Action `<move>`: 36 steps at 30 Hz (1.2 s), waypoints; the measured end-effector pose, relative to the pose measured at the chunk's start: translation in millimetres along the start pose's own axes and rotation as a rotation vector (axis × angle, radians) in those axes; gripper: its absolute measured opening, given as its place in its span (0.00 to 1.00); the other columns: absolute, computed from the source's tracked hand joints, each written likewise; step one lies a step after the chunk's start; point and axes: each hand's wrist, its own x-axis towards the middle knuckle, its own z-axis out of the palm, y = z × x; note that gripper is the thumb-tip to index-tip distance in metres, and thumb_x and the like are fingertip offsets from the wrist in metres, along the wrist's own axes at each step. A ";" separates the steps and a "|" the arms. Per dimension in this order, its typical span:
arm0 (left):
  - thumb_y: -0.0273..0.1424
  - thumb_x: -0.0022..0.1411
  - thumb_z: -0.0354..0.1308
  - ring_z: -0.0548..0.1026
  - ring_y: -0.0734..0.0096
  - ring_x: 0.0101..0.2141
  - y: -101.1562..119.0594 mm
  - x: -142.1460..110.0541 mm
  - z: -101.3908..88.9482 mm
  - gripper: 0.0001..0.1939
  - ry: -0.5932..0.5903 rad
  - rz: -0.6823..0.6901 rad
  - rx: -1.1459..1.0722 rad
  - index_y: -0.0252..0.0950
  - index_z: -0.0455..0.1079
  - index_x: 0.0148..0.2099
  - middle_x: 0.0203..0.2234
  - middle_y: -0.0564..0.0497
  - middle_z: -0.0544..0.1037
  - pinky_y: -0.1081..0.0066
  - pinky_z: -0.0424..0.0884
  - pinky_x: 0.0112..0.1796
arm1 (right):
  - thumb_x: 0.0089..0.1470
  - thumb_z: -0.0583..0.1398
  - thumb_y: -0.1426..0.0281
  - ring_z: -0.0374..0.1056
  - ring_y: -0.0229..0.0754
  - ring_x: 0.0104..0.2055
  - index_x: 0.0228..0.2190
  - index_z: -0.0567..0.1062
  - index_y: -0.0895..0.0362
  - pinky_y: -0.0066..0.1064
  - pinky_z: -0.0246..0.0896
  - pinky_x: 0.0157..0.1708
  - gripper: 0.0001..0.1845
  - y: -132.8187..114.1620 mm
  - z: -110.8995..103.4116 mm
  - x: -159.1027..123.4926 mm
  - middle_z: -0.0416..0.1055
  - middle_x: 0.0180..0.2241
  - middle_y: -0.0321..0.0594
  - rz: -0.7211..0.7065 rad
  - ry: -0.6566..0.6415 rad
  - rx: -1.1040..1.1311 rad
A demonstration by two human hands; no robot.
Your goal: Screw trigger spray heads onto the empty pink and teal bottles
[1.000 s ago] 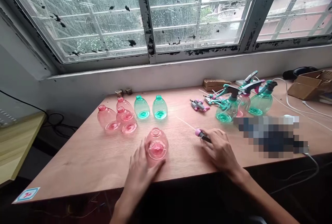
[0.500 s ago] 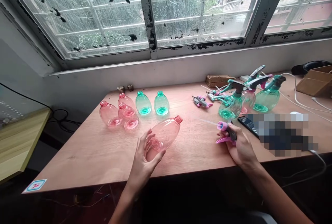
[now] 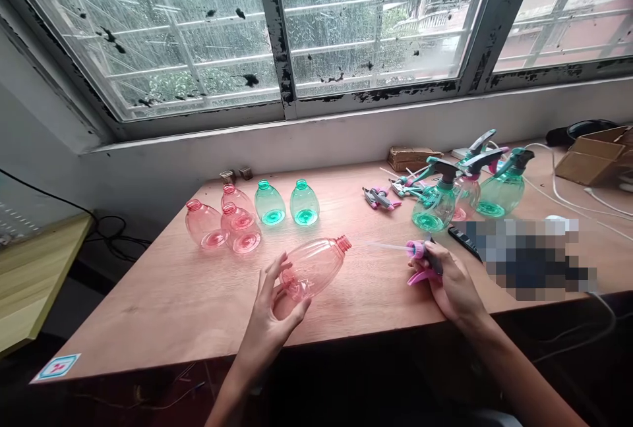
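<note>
My left hand [image 3: 277, 302] grips a clear pink bottle [image 3: 316, 267] by its base. The bottle is tilted, with its open threaded neck pointing right and slightly up. In my right hand [image 3: 452, 282] is a spray head [image 3: 420, 252] with a pink collar, a pink trigger and a dark body. Its thin pale tube points left towards the bottle's mouth, with a small gap between tube tip and neck. Part of the spray head is hidden behind my fingers.
Several open pink bottles [image 3: 241, 229] and two green bottles [image 3: 304, 203] stand at the left back. Loose spray heads [image 3: 380, 198] lie near the middle back. At right are bottles with sprayers fitted [image 3: 435, 206], a phone [image 3: 465, 242], cables and a cardboard box [image 3: 588, 157].
The pink bottle has tipped closer to level, its neck lower. My right hand has shifted slightly left, bringing the tube nearer the neck and more level. The camera view has shifted a little.
</note>
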 end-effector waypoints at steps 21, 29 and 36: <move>0.34 0.64 0.64 0.62 0.49 0.66 3.4 -7.1 -4.9 0.41 -0.339 -0.047 -0.034 0.55 0.46 0.72 0.72 0.47 0.51 0.48 0.60 0.64 | 0.52 0.71 0.60 0.79 0.45 0.30 0.45 0.75 0.57 0.35 0.73 0.34 0.22 -3.0 20.9 -27.5 0.82 0.26 0.39 0.330 -0.400 -0.207; 0.36 0.61 0.66 0.60 0.49 0.67 2.1 -4.0 -7.7 0.51 -0.348 -0.181 -0.237 0.51 0.36 0.74 0.70 0.45 0.58 0.46 0.57 0.65 | 0.50 0.71 0.58 0.76 0.42 0.27 0.35 0.75 0.56 0.32 0.70 0.30 0.18 -7.4 32.0 -31.2 0.79 0.25 0.35 0.321 -0.451 -0.276; 0.28 0.63 0.64 0.63 0.50 0.65 1.9 -5.9 -1.6 0.43 -0.298 0.004 0.089 0.53 0.47 0.73 0.69 0.47 0.59 0.45 0.57 0.65 | 0.49 0.70 0.55 0.76 0.44 0.27 0.37 0.73 0.56 0.37 0.76 0.30 0.21 -9.9 32.4 -34.0 0.78 0.24 0.35 0.359 -0.430 -0.238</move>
